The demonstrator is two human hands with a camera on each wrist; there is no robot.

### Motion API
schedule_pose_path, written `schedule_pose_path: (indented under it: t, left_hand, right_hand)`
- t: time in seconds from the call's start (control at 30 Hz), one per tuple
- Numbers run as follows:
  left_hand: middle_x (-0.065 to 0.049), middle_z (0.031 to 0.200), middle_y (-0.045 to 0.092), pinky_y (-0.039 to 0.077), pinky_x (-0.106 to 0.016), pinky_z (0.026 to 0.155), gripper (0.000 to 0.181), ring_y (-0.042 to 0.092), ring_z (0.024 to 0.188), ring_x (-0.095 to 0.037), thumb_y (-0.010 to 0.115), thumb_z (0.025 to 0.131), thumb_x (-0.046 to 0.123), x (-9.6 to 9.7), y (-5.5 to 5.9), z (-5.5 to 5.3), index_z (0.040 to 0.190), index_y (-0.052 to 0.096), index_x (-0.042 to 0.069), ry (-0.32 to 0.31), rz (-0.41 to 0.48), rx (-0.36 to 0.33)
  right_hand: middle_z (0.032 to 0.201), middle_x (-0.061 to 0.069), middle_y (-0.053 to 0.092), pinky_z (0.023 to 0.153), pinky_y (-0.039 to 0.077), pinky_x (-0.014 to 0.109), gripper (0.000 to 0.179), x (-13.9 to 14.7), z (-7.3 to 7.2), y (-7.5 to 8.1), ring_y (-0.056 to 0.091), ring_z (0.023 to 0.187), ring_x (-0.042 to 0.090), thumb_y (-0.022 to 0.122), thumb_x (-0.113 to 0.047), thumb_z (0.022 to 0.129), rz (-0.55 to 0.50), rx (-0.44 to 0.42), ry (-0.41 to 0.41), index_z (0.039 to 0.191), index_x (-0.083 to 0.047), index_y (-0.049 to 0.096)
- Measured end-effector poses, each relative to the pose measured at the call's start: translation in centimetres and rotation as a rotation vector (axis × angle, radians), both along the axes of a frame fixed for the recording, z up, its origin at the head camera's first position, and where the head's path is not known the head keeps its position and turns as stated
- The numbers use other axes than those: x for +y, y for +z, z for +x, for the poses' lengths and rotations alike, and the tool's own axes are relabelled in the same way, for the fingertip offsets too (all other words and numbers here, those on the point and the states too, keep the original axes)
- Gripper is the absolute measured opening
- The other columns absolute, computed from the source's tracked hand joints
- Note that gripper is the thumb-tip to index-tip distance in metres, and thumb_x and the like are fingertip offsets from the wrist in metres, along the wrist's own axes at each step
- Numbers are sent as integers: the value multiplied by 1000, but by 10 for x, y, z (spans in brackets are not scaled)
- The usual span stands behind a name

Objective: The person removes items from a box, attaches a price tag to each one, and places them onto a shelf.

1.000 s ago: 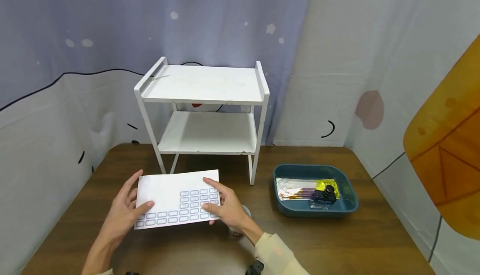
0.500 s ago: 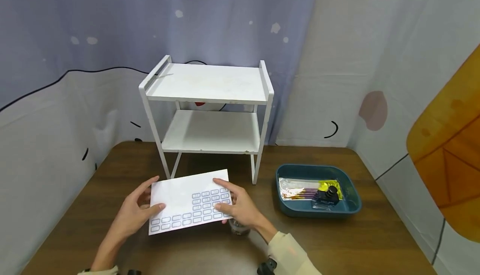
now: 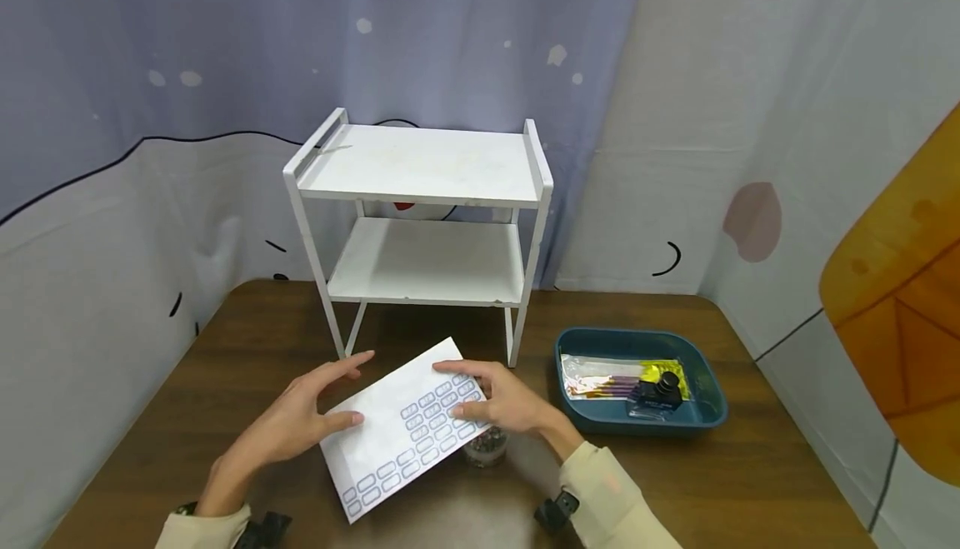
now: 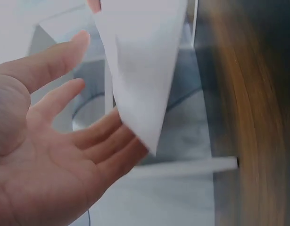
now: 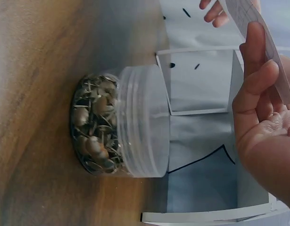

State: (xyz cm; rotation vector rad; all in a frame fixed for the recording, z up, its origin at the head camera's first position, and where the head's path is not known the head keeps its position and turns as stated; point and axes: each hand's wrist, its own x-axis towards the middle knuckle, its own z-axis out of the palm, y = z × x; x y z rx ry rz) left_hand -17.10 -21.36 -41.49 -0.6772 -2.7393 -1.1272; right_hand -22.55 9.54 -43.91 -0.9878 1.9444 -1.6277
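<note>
A white sheet [image 3: 382,420] printed with rows of small blue-outlined boxes, like labels, is held tilted above the table, its left end lower. My right hand [image 3: 510,399] pinches its right end, thumb on the printed face. In the right wrist view the sheet [image 5: 272,61] appears edge-on and a little thick. My left hand [image 3: 288,420] is at the left edge, fingers spread. The left wrist view shows its thumb apart from the sheet [image 4: 145,70], while some fingertips meet or pass behind the corner. Below my right hand stands a clear lidded jar [image 5: 145,122] of round-headed metal pins.
A white two-tier shelf [image 3: 420,166] stands at the back of the wooden table [image 3: 600,491]. To the right, a blue-green tray [image 3: 703,407] holds a clear packet [image 3: 592,376] of thin purple sticks and a black-capped item [image 3: 663,391]. Curtains [image 3: 675,116] enclose the table.
The sheet has moved right and turned, its left end swinging down towards me. My left hand's thumb has come off its face and the fingers have spread. The right hand keeps its pinch.
</note>
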Motion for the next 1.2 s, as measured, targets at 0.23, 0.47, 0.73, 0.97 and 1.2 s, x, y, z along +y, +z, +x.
schedule_pose_path:
  t: [0.23,0.47,0.73,0.97,1.2]
  left_hand:
    - [-11,142,59,48,-27,96,69,57,121,-17,83,80,13,20,-5,0,143,54,13,-121,84,13]
    - [-26,138,56,56,-27,72,65,60,101,-11,76,84,5,23,-7,-10,144,51,3,-255,240,-185]
    - [-41,130,54,60,-37,60,67,70,84,-13,69,88,-2,23,-13,-17,148,39,-7,-380,407,-381]
    - [-35,107,66,60,-38,57,80,73,70,-18,73,87,3,15,-16,-15,154,28,-1,-192,490,-371]
    - [-31,139,51,57,-30,71,104,70,83,-15,74,87,8,17,-19,-4,161,4,26,127,592,-442]
  right_hand:
    - [120,32,61,76,60,29,60,6,0,8,70,90,13,64,5,91,2,-36,-14,148,-1,45]
    - [122,31,60,75,59,25,57,9,0,13,68,88,11,65,3,91,13,-22,6,145,2,47]
    - [120,33,60,75,59,25,56,9,-1,11,69,86,10,65,5,90,-13,-18,30,144,6,47]
    - [123,37,58,77,60,28,57,12,-3,8,71,91,10,64,8,89,-96,-14,-43,143,7,46]
    - [124,38,58,78,60,28,58,14,-3,8,71,93,7,64,6,91,-158,1,-184,145,8,44]
